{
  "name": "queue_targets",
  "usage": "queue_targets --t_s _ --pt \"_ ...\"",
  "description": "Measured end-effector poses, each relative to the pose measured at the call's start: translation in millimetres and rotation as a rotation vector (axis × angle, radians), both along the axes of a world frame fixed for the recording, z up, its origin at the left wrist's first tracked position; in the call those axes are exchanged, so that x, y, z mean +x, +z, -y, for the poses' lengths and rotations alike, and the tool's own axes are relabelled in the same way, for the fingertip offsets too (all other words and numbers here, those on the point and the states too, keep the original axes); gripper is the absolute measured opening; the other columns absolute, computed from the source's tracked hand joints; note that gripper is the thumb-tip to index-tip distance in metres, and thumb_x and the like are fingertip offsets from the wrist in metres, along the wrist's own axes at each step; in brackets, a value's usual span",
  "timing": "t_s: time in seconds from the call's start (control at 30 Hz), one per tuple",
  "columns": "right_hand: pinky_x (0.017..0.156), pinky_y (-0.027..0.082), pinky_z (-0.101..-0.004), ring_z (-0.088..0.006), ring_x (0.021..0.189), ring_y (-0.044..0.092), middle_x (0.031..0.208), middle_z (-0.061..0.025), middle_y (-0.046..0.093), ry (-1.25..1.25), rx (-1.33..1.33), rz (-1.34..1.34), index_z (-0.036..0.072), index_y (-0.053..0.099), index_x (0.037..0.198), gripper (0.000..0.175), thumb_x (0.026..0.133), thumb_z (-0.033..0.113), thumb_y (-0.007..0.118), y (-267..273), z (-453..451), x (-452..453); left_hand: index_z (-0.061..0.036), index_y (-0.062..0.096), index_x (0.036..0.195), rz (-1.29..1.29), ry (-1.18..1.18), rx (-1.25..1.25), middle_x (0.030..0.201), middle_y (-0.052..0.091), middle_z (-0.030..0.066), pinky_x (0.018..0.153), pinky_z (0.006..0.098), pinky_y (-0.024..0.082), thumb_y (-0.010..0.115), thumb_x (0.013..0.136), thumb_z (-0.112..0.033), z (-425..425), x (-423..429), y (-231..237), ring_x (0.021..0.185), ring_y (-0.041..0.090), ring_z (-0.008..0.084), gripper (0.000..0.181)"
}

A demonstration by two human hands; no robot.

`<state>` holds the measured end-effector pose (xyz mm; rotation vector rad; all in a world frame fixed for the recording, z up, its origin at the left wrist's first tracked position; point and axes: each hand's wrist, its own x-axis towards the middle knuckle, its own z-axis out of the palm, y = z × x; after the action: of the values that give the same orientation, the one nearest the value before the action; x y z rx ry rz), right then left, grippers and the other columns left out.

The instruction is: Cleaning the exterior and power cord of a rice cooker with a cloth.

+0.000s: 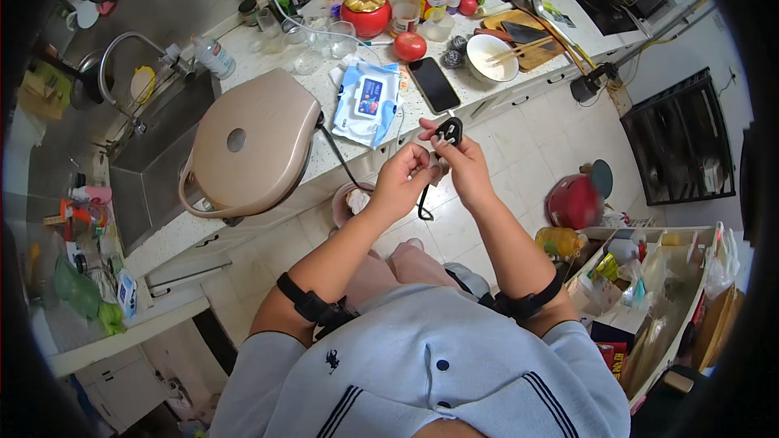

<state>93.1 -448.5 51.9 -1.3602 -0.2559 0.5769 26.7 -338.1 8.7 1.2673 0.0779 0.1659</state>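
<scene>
My right hand (467,164) holds a black power plug (449,131) with metal prongs, out in front of the counter edge. My left hand (398,185) is closed close beside it, fingertips pinching at a small pale piece (437,169) below the plug; whether that is a wipe or tissue I cannot tell. A black cord (338,155) runs down from a beige electric griddle (261,115), lid down, which sits partly over the sink. Part of the cord loops under my hands. A pack of wet wipes (368,100) lies just beyond them, next to a smartphone (434,85).
The steel sink (152,128) with its faucet is at left. Glasses, bottles, a tomato (409,47) and a white bowl (493,59) with chopsticks crowd the counter. Below stand a waste bin (344,207) and a red appliance (572,201). A packed storage unit (663,304) is at right.
</scene>
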Motion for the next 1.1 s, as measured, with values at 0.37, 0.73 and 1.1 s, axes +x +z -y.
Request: queue_targets --t_s 0.37,0.73,1.1 --pt "0.085 0.039 -0.0256 -0.0094 0.096 0.051 0.119 -0.0067 0.057 0.098 0.037 0.239 0.001 0.064 0.097 0.02 0.085 0.015 0.056 23.3 -19.3 5.5 -0.0041 0.044 0.077 -0.044 0.147 0.481 0.067 0.047 0.0007 0.062 0.0224 0.04 0.062 0.077 0.0 -10.6 -61.0 -34.1 0.065 0.045 0.0076 0.019" --pt "0.095 0.035 -0.0296 -0.0144 0.107 0.05 0.118 -0.0074 0.057 0.194 0.145 0.188 0.001 0.063 0.102 0.021 0.088 0.014 0.054 29.3 -27.9 -21.4 -0.0048 0.042 0.082 0.006 0.265 0.245 0.077 0.044 -0.0004 0.064 0.0209 0.038 0.058 0.079 0.006 7.1 -49.7 4.7 0.071 0.045 0.0065 0.02" --pt "0.094 0.033 -0.0288 -0.0163 0.111 0.048 0.124 -0.0102 0.053 -0.04 0.16 0.281 0.001 0.064 0.099 0.022 0.085 0.017 0.057 55.2 -18.3 -12.9 -0.0042 0.044 0.079 0.063 0.15 0.516 0.069 0.049 0.0033 0.062 0.0243 0.04 0.058 0.076 0.004 -24.2 -77.1 -23.6 0.065 0.047 0.011 0.017"
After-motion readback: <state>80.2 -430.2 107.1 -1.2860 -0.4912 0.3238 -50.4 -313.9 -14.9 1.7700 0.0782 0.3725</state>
